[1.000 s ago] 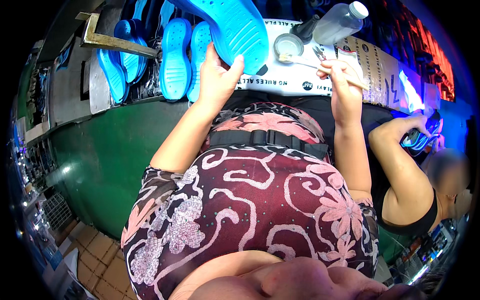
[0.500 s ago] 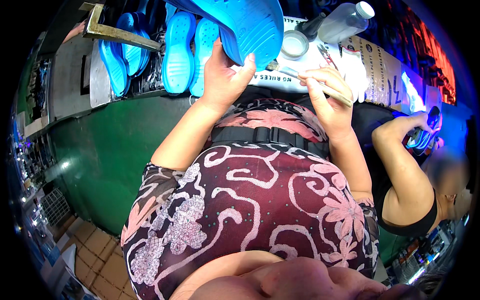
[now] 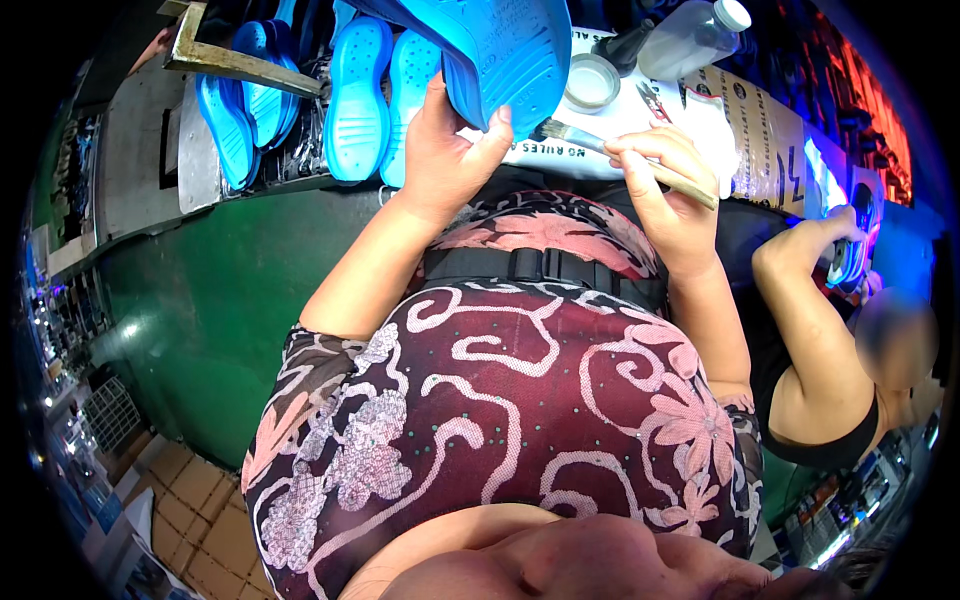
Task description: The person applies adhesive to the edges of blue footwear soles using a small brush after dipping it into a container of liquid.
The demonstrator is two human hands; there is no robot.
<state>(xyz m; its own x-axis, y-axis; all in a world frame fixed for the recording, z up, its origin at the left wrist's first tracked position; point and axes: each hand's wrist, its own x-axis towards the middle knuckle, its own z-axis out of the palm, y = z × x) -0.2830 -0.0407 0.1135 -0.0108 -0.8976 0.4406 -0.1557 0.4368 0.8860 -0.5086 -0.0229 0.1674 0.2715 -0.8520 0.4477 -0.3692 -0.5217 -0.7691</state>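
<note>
My left hand [image 3: 445,155] is closed on a blue shoe sole [image 3: 515,75], thumb on its near face and the fingers partly hidden. The sole is tilted up above the bench, its top cut off by the picture's edge. Between the fingers and thumb of my right hand [image 3: 675,190] is a paintbrush [image 3: 600,143] with a pale wooden handle. Its bristles point left, close beside the sole's lower right edge; whether they touch cannot be told. Just beyond the brush stands a small round glass jar [image 3: 592,85] on a white printed sheet [image 3: 545,150].
Several blue soles [image 3: 357,100] lie at the left of the bench, by a metal angle bracket [image 3: 240,68]. A clear bottle with white cap [image 3: 690,42], a dark bottle [image 3: 625,48] and red-handled pliers [image 3: 655,103] lie behind my right hand. A co-worker's arm [image 3: 815,330] is at right.
My right hand and the brush have shifted slightly right, and the bristles sit a little further from the sole's edge. The left hand keeps its hold. The co-worker's hand has risen slightly.
</note>
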